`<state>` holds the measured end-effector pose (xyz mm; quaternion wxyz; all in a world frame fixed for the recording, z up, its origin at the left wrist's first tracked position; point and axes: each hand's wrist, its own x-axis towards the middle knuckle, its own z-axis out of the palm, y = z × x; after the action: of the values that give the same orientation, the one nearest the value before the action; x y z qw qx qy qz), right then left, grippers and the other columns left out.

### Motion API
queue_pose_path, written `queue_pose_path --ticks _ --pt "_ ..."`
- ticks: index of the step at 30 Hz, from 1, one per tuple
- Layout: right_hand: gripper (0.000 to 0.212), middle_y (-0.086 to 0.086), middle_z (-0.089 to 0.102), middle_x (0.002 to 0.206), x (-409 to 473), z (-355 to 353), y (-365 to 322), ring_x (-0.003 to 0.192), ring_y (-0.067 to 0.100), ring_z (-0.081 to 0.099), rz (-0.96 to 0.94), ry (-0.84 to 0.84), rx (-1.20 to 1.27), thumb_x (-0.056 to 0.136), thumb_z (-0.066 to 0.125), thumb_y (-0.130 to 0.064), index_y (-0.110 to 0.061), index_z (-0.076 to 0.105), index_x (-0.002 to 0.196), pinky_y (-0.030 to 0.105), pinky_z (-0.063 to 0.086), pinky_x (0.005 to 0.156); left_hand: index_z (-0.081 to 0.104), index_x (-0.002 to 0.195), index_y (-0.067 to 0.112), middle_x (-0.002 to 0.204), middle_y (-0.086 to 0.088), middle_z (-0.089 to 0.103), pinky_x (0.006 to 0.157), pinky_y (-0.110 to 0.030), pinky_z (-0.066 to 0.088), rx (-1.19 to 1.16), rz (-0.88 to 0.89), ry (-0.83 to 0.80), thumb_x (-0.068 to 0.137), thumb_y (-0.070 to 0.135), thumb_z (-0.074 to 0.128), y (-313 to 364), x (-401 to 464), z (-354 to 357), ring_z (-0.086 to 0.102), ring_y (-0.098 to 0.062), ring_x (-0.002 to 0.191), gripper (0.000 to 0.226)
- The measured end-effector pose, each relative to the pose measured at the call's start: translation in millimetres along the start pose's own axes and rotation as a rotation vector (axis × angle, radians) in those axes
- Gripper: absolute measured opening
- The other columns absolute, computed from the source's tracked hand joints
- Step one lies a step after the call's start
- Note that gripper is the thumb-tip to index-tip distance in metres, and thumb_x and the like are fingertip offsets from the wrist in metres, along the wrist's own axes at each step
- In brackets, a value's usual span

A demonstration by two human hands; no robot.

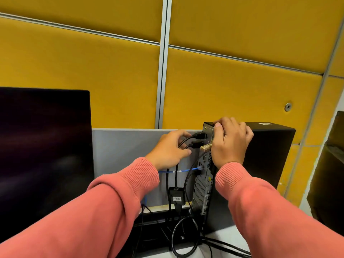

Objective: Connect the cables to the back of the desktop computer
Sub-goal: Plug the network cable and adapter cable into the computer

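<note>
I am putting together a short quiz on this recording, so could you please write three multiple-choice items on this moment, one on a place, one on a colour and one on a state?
1. Where is the right hand?
A. on the top rear corner of the desktop computer
B. flat on the monitor
C. on the floor

2. What colour is the thin cable that runs level into the computer's back below the hands?
A. red
B. blue
C. green

3. What state is the monitor screen in?
A. showing a bright window
B. cracked
C. dark

Answers:
1 A, its fingers wrap over the tower's top edge.
2 B, it is blue against the grey partition.
3 C, the screen shows only black.
</note>
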<state>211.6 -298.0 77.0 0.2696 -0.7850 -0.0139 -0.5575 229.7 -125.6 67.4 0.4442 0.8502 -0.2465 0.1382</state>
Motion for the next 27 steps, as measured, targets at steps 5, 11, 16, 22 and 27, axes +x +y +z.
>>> queue_pose_path --ticks 5,11,16,22,27 --pt "0.021 -0.007 0.058 0.089 1 -9 -3 0.094 0.018 0.048 0.016 -0.087 -0.018 0.102 0.042 -0.028 -0.025 0.057 0.088 0.045 0.026 0.11 0.072 0.097 0.017 0.082 -0.003 0.075 0.06 -0.014 0.048 0.064 -0.027 0.056 0.097 0.019 0.069 8 -2 -3 0.068 -0.011 0.072 0.004" --pt "0.023 -0.007 0.062 0.095 2 -19 -7 0.103 0.018 0.051 0.041 -0.158 -0.025 0.104 0.041 -0.029 -0.026 0.06 0.091 0.044 0.021 0.117 0.069 0.081 0.016 0.076 -0.008 0.073 0.069 -0.035 0.056 0.031 -0.124 0.146 0.094 0.016 0.072 13 5 11 0.069 -0.02 0.071 0.013" --pt "0.024 -0.008 0.062 0.101 4 -19 -8 0.108 0.016 0.052 0.052 -0.193 -0.051 0.104 0.038 -0.031 -0.027 0.061 0.096 0.041 0.015 0.12 0.068 0.08 0.02 0.077 -0.008 0.074 0.077 -0.044 0.062 0.006 -0.152 0.18 0.094 0.017 0.071 11 1 15 0.073 -0.026 0.078 0.014" --pt "0.026 -0.007 0.062 0.108 4 -29 -7 0.116 0.017 0.051 0.045 -0.292 -0.09 0.105 0.036 -0.034 -0.027 0.06 0.105 0.042 0.01 0.123 0.067 0.092 0.019 0.087 -0.006 0.072 0.083 -0.044 0.059 0.057 -0.127 0.102 0.098 0.02 0.065 18 -7 14 0.07 -0.025 0.086 0.006" --pt "0.033 -0.006 0.058 0.133 0 -42 -11 0.138 0.016 0.038 0.028 -0.412 -0.146 0.107 0.032 -0.036 -0.027 0.056 0.127 0.045 0.003 0.126 0.056 0.136 0.02 0.118 -0.002 0.068 0.088 -0.031 0.052 0.199 -0.088 -0.011 0.097 0.023 0.067 24 -28 0 0.064 -0.019 0.104 0.041"
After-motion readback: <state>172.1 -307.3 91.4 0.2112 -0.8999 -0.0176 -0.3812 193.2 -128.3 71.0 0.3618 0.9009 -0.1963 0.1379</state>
